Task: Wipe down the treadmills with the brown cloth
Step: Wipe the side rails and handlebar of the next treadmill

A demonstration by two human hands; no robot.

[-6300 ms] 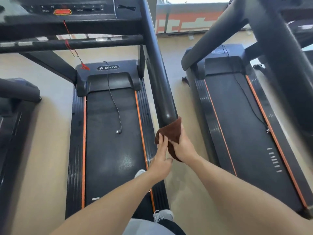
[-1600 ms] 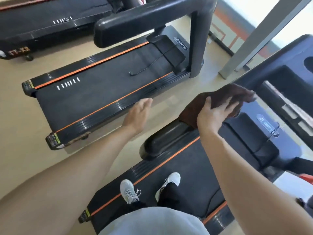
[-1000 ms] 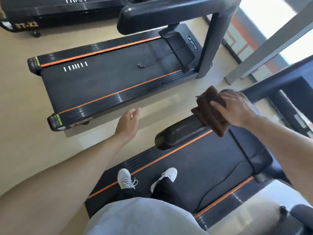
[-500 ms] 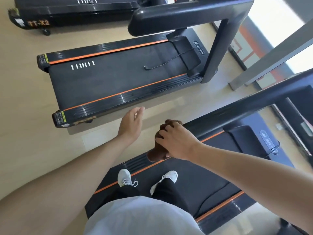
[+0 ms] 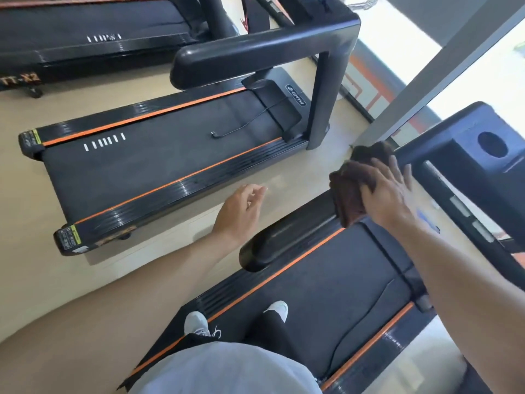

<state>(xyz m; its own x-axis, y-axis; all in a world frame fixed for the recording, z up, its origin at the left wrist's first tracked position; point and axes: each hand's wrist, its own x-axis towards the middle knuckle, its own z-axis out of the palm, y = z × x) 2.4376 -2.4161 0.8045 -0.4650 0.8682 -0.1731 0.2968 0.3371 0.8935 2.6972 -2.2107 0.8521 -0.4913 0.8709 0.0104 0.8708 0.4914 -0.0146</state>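
The brown cloth [image 5: 350,189] lies draped over the upper part of the black left handrail [image 5: 284,237] of the treadmill [image 5: 326,294] I stand on. My right hand [image 5: 389,191] lies on the cloth with fingers spread fairly straight, pressing it against the rail close to the console [image 5: 483,157]. My left hand [image 5: 241,211] hangs in the air left of the rail, fingers loosely curled, holding nothing and touching nothing.
A second treadmill [image 5: 156,166] with orange stripes lies to the left across a strip of beige floor, its handrail [image 5: 255,55] jutting toward me. A third treadmill [image 5: 85,38] sits at the top left. My shoes [image 5: 196,322] stand on the belt.
My right hand has slid the cloth from the near end of the handrail up along it to the console end. The left hand has stayed hovering in about the same place.
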